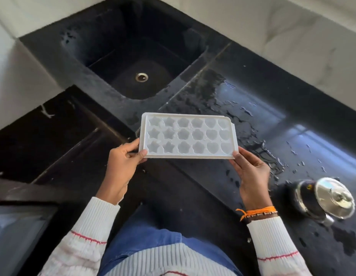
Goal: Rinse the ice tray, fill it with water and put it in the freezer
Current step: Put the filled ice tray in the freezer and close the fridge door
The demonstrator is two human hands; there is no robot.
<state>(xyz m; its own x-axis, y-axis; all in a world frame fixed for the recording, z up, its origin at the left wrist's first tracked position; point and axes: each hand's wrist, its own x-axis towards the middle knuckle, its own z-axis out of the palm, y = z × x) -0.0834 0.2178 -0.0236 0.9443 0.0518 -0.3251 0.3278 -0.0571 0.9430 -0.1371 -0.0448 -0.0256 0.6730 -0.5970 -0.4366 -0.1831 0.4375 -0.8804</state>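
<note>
The ice tray [188, 136] is held face up and roughly level, its long axis running left to right across the view, with the far long edge toward the sink [121, 56]. Its cavities sit in three rows: stars at the left end, flower shapes in the middle, hearts at the right end. The tray hangs in the air above the front edge of the wet black bench [272, 120], between the person's two hands. The left hand [123, 162] is closed on the near left corner, thumb on top of the rim and fingers curled under it. The right hand [250, 174] grips the near right corner, thumb tip on the rim and fingers beneath. A steel pot with a lid [328, 198] stands on the bench to the right, well apart from the tray.
</note>
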